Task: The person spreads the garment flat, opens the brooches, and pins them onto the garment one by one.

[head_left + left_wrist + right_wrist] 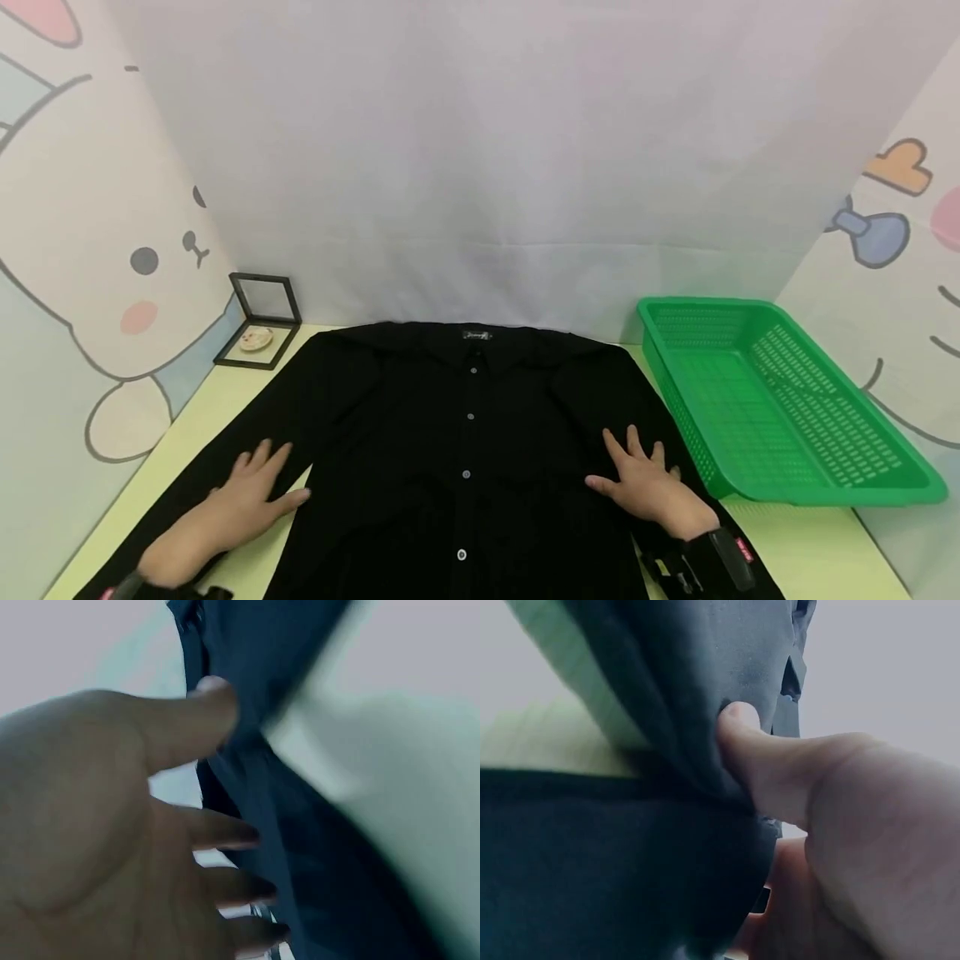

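Left hand and right hand splayed, gripping nothing, over black shirt: apparently smoothing; next likely calls for pinching it.

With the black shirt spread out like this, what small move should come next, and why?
Probably the left hand should pinch the sleeve beneath it and draw it slightly toward the row of buttons: the black shirt lies front up, sleeves angled outward, and that hand is over the sleeve, fingers spread, gripping nothing.
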`<state>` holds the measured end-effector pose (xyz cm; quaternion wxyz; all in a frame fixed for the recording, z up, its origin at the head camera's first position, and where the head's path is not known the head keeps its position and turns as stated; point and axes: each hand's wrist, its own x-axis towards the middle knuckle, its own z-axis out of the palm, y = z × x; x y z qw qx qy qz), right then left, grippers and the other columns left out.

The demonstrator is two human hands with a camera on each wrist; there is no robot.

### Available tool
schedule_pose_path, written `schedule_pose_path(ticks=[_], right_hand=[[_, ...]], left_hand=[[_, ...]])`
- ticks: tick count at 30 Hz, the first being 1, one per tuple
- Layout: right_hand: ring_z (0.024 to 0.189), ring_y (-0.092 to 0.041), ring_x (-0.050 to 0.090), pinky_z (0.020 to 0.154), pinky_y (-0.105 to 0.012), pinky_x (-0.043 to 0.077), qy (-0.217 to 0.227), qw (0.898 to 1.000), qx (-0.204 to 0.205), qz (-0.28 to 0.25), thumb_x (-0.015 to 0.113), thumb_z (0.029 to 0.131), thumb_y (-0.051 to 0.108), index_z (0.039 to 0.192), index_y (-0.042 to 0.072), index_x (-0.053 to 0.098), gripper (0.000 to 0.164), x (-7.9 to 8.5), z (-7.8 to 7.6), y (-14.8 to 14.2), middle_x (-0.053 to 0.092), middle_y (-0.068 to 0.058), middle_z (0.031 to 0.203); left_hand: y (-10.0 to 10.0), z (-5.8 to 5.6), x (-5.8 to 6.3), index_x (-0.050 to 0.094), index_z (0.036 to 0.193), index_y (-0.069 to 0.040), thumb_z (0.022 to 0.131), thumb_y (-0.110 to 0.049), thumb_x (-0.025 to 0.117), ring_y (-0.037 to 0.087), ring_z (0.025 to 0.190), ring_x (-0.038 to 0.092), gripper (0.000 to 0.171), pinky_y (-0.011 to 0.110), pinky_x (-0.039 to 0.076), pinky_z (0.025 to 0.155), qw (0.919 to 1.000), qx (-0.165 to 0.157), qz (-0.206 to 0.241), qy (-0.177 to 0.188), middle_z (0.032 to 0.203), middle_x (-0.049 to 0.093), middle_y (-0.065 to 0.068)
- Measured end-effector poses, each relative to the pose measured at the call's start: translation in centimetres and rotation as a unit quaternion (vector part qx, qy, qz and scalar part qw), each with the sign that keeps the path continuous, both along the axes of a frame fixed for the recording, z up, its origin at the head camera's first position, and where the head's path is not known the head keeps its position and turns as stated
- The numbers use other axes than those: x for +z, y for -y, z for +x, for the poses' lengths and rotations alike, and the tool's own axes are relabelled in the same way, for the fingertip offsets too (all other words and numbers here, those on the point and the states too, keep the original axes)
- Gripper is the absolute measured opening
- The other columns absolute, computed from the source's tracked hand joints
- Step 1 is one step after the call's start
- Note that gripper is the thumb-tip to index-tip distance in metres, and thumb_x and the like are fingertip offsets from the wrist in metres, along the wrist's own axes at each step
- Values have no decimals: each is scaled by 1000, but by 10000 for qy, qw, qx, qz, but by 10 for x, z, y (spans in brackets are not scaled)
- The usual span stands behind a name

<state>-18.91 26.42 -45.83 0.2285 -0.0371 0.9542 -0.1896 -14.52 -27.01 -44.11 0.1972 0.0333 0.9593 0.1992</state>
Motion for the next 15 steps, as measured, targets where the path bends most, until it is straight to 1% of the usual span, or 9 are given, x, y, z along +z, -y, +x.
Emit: schedule_pose_path(ticks=[3,6,9,11,13,15], right_hand=[[142,-73,-3,108,-87,6,0,10000,-38,-9,60,99,57,164,5,21,92,-3,0,-1,0,-39,165],[142,-72,-5,108,-87,5,-52,9999,-67,-146,61,99,57,165,5,15,95,-4,2,-1,-9,-38,164],[143,-71,-8,106,-88,4,-209,9992,-46,-337,59,101,56,165,4,11,96,-3,6,-2,-15,-38,164],[144,-71,-6,106,-88,6,-308,9984,12,-479,54,105,52,165,3,12,88,0,9,-3,-13,-38,164],[143,-71,-1,106,-87,11,-436,9977,104,-500,48,109,44,164,2,18,75,2,11,-4,-6,-40,164],[142,-72,4,105,-86,17,-481,9979,116,-414,46,112,33,163,1,22,65,5,14,-6,0,-41,164]], left_hand=[[-26,-12,2,24,159,10,103,-54,57,72,143,8,91,89,24,100,9982,-297,515,11,160,10,46],[-52,-19,2,23,161,5,102,-53,58,67,147,7,90,85,18,108,9958,-484,769,-84,164,11,40],[-73,-24,-1,26,162,1,102,-52,60,63,149,10,87,83,17,111,9948,-663,683,-368,166,15,36],[-84,-25,-4,29,161,-1,101,-51,61,63,150,12,85,84,17,111,9945,-757,558,-466,166,17,34],[-92,-25,-6,31,161,-2,100,-51,64,62,150,13,85,85,14,111,9951,-830,378,-386,166,17,33],[-97,-24,-8,31,161,-4,98,-52,66,61,151,12,86,85,10,111,9962,-814,231,-195,168,15,32]])
